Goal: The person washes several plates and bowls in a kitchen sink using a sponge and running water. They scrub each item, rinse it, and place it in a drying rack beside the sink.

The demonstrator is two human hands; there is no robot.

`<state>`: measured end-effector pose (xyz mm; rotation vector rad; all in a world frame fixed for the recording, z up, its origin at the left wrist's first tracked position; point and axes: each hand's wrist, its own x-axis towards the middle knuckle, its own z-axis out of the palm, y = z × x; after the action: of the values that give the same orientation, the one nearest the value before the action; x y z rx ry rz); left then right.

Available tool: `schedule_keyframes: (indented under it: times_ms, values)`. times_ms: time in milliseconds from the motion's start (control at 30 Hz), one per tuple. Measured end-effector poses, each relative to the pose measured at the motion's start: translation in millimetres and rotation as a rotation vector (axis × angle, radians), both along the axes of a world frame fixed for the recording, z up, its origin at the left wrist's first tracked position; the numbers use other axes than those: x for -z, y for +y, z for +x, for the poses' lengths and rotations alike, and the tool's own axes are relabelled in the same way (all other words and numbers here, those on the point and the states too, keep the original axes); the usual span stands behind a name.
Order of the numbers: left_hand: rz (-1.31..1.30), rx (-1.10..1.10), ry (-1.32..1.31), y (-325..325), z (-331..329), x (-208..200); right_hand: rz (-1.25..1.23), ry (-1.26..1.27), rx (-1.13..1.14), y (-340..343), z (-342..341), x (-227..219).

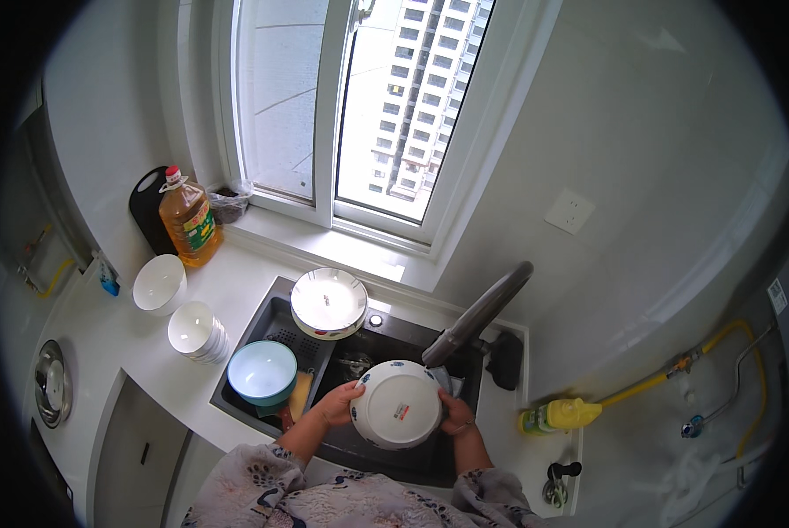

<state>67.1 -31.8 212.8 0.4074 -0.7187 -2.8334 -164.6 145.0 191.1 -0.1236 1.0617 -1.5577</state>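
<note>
Over the right basin of the dark sink (364, 459) I hold a white plate (399, 400) with its underside facing up. It has blue marks around the rim and a small red print at the centre of its base. My left hand (340, 405) grips its left edge. On the opposite edge, my right hand (455, 414) is closed around the rim. The grey tap (482, 310) leans in just above the plate's right side. Part of the basin behind the plate is hidden.
Stacked plates (328, 299) rest at the sink's back left, with a light blue bowl (263, 371) nearer. On the left counter stand stacked white bowls (197, 330), a larger bowl (160, 285) and an oil bottle (189, 220). A yellow detergent bottle (560, 416) is at the right.
</note>
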Motion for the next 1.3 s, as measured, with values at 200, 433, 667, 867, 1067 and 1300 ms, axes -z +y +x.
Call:
schedule_keyframes:
  times_ms: [200,433,667,867,1067,1300]
  values:
    - [-0.097,-0.223,-0.027,26.6,-21.3,-16.5,0.196,0.885,0.183,-41.8,6.2,20.7]
    - [-0.042,-0.562,-0.063,18.5,-43.4,4.6,-0.036,1.768,-0.063,-42.4,108.4,-24.9]
    - [-0.127,-0.3,-0.07,30.6,-27.8,-8.8,0.077,1.463,0.294,-33.0,53.7,82.0]
    - [-0.317,-0.152,-0.11,36.9,-33.4,-7.4,0.074,1.709,0.09,-55.1,45.1,-28.2]
    - [-0.575,-0.053,-0.168,48.1,-28.3,11.8,0.118,1.717,0.014,-72.1,57.0,-60.6]
    - [-0.319,-0.14,-0.168,42.1,-12.5,-20.5,0.151,0.482,0.201,-50.5,-15.5,70.4]
